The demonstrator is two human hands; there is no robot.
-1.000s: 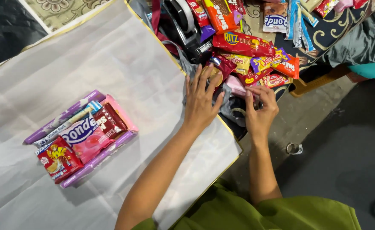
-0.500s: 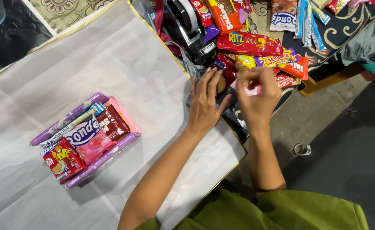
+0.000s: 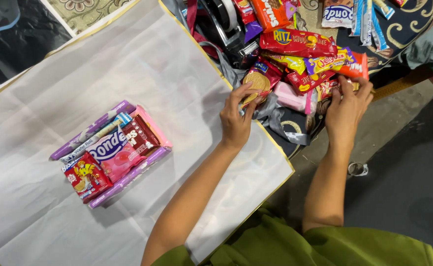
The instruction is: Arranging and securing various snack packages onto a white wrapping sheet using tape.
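My left hand pinches a dark red biscuit packet at the edge of a heap of snack packets. My right hand rests in the same heap, fingers curled on a small red and orange packet beside a pink bar. Over on the left, on a large white sheet of paper, a bundle of snack packets lies packed together, edged by purple and pink bars.
A tape dispenser lies at the top of the heap. Dark patterned cloth lies under the heap at the right. A small metal ring sits on the grey floor. My green garment fills the bottom.
Both hands have moved apart within the heap. The left hand now holds the biscuit packet, and the right hand has shifted right onto another packet.
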